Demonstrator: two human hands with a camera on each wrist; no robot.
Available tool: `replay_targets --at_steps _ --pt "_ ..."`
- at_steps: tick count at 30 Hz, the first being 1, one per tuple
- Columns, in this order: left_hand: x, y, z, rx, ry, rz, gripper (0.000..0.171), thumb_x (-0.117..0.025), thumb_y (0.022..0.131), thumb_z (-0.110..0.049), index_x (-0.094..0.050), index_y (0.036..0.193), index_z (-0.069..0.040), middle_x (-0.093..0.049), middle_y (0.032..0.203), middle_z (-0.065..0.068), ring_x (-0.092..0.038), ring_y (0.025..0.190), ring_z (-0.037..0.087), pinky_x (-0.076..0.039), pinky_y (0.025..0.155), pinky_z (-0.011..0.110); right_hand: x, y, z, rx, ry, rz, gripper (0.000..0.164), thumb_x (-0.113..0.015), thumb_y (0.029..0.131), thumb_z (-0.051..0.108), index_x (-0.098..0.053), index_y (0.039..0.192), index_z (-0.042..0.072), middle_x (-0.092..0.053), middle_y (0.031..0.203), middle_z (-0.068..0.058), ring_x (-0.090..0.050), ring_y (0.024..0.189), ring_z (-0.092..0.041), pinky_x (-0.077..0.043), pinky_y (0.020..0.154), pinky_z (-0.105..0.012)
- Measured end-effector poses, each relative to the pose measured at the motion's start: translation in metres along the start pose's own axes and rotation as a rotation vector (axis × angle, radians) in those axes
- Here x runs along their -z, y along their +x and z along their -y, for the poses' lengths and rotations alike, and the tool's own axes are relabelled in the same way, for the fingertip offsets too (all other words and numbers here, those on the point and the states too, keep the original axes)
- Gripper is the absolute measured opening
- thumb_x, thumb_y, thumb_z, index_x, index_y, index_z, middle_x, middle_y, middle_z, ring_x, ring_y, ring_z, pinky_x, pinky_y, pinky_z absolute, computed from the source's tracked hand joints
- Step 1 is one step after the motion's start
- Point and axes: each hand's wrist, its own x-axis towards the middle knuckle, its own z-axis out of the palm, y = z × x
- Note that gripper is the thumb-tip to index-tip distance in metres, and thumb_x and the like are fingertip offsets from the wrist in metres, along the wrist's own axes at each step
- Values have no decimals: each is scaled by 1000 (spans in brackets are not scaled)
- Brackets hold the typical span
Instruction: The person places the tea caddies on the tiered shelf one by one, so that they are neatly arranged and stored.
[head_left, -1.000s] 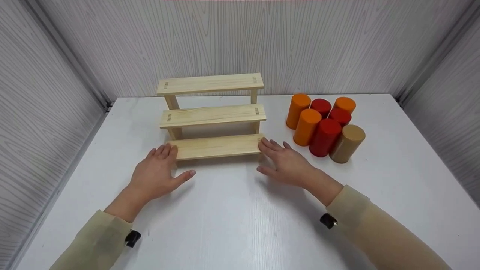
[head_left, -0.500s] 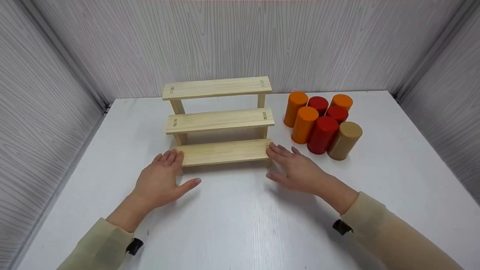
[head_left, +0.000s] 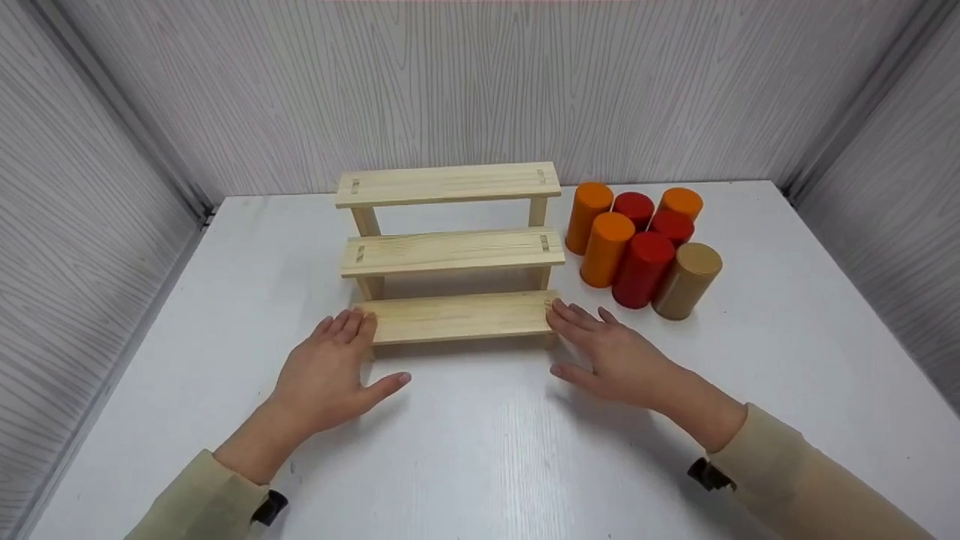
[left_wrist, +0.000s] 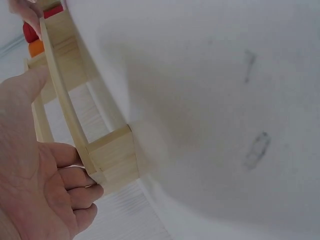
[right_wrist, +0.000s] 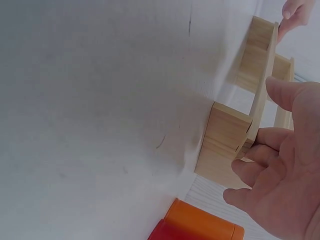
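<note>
A three-tier wooden shelf stand (head_left: 450, 251) stands upright on the white table. My left hand (head_left: 322, 379) touches the left end of its lowest board (head_left: 457, 318), with the fingertips over the edge and the thumb held apart. At the opposite end of that board, my right hand (head_left: 619, 356) rests its fingers on the corner, thumb also spread away. In the left wrist view the fingers (left_wrist: 82, 195) lie loosely bent against the board's end. The right wrist view has the fingers (right_wrist: 250, 172) bent slightly at the other end.
Several upright cylinders are grouped right of the stand: orange ones (head_left: 609, 251), red ones (head_left: 643, 270) and a gold one (head_left: 687, 281). Wood-patterned panels (head_left: 480, 90) wall the white table (head_left: 465, 450) at the back and both sides.
The shelf stand has slid to the right and toward me, with both hands moving along at its ends. Its gap to the cylinders has narrowed. The cylinders stay in the same grouping.
</note>
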Motion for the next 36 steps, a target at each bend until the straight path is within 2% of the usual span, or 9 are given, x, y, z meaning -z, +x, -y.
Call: replay_targets --at_steps 13,36 --pt "0 -8 -12 -16 22 -6 106 -55 97 -77 -44 154 11 -45 156 33 -44 148 44 -33 125 55 -1 -20 2 8 6 -17 79 -66 104 45 -33 167 10 -28 173 -8 -32 157 -33 -25 125 -64" --pt "0 -18 -26 -30 27 13 107 -53 96 -79 -47 154 11 -47 156 32 -45 148 43 -33 125 55 -3 -43 2 32 0 -35 77 -66 104 47 -37 166 9 -32 171 -9 -37 154 -35 -27 123 -67"
